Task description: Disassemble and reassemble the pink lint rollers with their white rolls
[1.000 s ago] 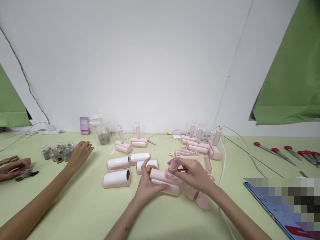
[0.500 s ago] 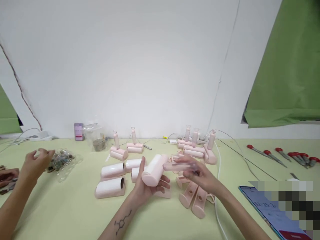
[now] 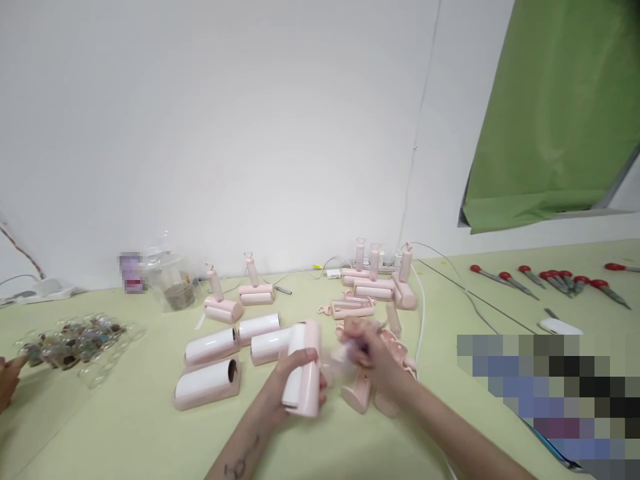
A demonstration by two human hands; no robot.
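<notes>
In my left hand is a pink lint roller with a white roll, gripped with the thumb across its front. Close on its right, my right hand is closed and smeared by motion, round a see-through pinkish handle that points at the roller's side. Blur hides whether the handle joins the roller. Behind and below my right hand lie pink roller covers, partly hidden. White rolls on pink bases rest to the left of my hands.
Lint rollers with upright handles stand farther back on the table. Beyond them is a plastic bag. At far left, another person's hand touches a heap of clear round pieces. Red-ended tools and a white cable lie right.
My left hand has turned the roller from slanted to nearly upright and lowered it. My right hand has moved left and down, its fingers now curled. The other person's arm has drawn back left.
</notes>
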